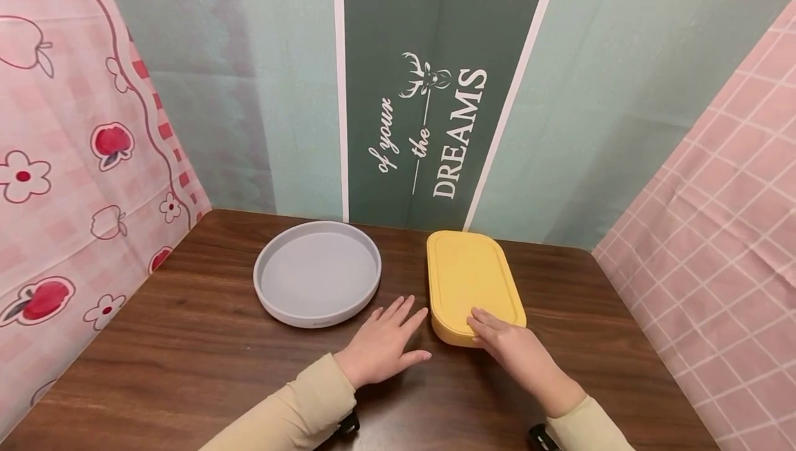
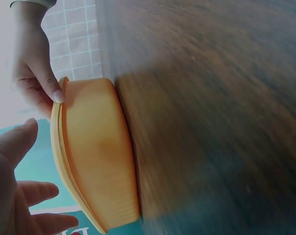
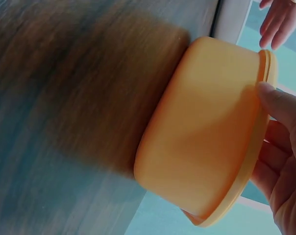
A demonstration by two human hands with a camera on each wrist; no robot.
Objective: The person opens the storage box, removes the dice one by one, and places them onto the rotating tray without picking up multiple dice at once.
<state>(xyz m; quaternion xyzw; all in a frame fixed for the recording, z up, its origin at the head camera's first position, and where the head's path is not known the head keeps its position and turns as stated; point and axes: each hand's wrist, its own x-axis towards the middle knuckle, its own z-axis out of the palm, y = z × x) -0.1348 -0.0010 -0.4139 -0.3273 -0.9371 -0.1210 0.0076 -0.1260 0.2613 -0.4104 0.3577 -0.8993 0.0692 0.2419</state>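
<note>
A yellow lunch box [image 1: 472, 278] with its lid on stands on the table. My right hand [image 1: 513, 351] is at its near right corner, with the fingers on top of the lid and the thumb [image 3: 278, 100] at the rim, pinching the lid's edge [image 3: 260, 127]. To the left of the box, my left hand [image 1: 382, 344] is spread above the table with nothing in it. Its fingers [image 2: 37, 193] point toward the box, apart from it in the left wrist view. A round grey plate [image 1: 317, 275] with a raised rim lies beyond the left hand.
The dark wooden table [image 1: 155, 361] meets a green fabric backdrop [image 1: 429, 209] with white lettering behind the box and plate. A pink patterned cloth [image 1: 62, 230] hangs along the left side, and a pink checked one [image 1: 734, 251] along the right.
</note>
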